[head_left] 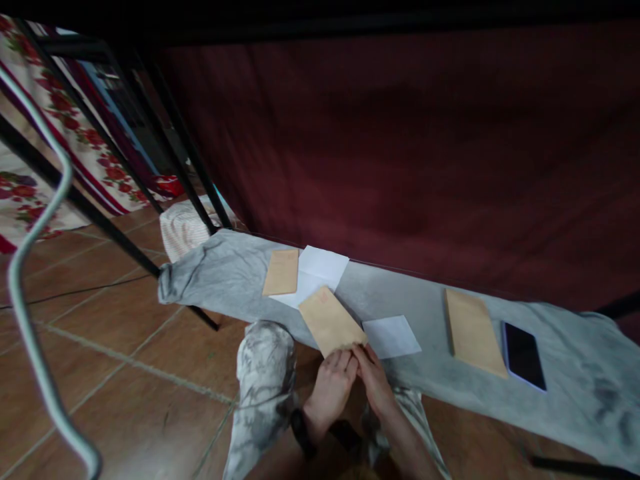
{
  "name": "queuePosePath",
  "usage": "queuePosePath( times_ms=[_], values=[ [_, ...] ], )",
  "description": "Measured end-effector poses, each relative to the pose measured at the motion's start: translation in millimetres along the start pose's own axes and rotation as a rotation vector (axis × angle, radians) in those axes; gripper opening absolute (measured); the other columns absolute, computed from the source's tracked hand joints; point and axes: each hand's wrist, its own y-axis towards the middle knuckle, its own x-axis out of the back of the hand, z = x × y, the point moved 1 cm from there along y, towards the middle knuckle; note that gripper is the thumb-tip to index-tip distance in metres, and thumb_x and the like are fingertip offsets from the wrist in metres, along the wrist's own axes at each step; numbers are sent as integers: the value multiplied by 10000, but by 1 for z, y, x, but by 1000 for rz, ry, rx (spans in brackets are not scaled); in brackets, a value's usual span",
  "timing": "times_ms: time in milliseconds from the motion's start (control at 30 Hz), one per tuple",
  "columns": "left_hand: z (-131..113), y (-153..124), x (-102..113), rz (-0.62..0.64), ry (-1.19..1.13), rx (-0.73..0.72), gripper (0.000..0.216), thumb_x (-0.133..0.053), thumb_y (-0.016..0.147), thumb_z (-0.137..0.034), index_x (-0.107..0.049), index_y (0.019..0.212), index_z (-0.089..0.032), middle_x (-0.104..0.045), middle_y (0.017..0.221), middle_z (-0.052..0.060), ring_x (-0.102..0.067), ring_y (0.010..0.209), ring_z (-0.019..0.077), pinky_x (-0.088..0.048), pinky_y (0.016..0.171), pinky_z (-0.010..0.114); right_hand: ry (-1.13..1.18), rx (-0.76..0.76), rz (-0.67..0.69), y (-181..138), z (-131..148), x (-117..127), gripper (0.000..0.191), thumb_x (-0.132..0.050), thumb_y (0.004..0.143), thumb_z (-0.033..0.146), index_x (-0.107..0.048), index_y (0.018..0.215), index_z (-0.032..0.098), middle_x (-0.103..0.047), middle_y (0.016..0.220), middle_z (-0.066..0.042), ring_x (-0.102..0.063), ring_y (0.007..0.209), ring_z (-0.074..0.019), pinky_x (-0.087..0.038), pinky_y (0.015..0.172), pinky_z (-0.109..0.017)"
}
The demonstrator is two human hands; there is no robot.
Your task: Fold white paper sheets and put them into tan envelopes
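Observation:
A tan paper envelope [331,321] is tilted between my two hands, its lower end toward me. My left hand [336,383] has its fingers closed on that lower edge. Close beside it, my right hand [371,377] pinches the same end near the corner. Beyond the envelope lies a white folded sheet of paper [320,268], partly covered by another tan envelope [283,272]. To the right of my hands a smaller white sheet [393,336] rests flat on the grey cloth.
A grey cloth [420,300] covers the long narrow bench. On its right part lie a stack of tan envelopes [473,330] and a phone [523,355]. A dark red curtain [400,153] hangs behind. Black metal bars [170,153] and a bent pale tube [30,247] stand at left.

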Motion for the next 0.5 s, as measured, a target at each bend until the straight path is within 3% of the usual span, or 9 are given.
queuePosePath(
  times_ms=[100, 167, 233, 333, 500],
  values=[
    [-9, -8, -5, -3, -112, -4, 300, -507, 920, -155, -611, 1189, -237, -653, 1171, 90, -603, 1139, 241, -491, 1030, 431, 11, -23, 8, -6, 3, 12, 485, -570, 817, 581, -667, 1148, 240, -724, 1110, -82, -652, 1065, -273, -539, 921, -416],
    [-6, -10, 3, 11, -195, -35, 283, -625, 893, -300, -625, 1174, -268, -570, 1358, 92, -502, 1300, 276, -399, 1122, 508, 76, -65, 78, -11, 10, 26, 494, -602, 791, 555, -656, 1174, 248, -706, 1178, -91, -666, 1047, -285, -557, 874, -428],
    [1, -10, 14, 58, -244, -79, 555, -762, 769, -470, -585, 1256, -270, -375, 1553, 110, -307, 1447, 344, -283, 1166, 610, 132, -116, 143, -16, 19, 41, 513, -645, 767, 510, -640, 1209, 249, -683, 1236, -96, -674, 1038, -293, -565, 843, -434],
    [15, -4, 30, 157, -236, -135, 1020, -852, 600, -574, -404, 1456, -245, -131, 1648, 161, -118, 1507, 387, -170, 1178, 663, 120, -158, 174, -23, 33, 61, 539, -708, 724, 439, -643, 1214, 223, -697, 1201, -105, -681, 1011, -297, -566, 807, -421],
    [33, 21, 39, 297, -150, -270, 1311, -889, 539, -556, -125, 1574, -302, -33, 1656, 174, -71, 1508, 411, -69, 1178, 661, 5, -123, 181, -32, 45, 75, 481, -675, 748, 465, -684, 1139, 186, -738, 1061, -88, -683, 942, -295, -554, 812, -427]
  ],
)
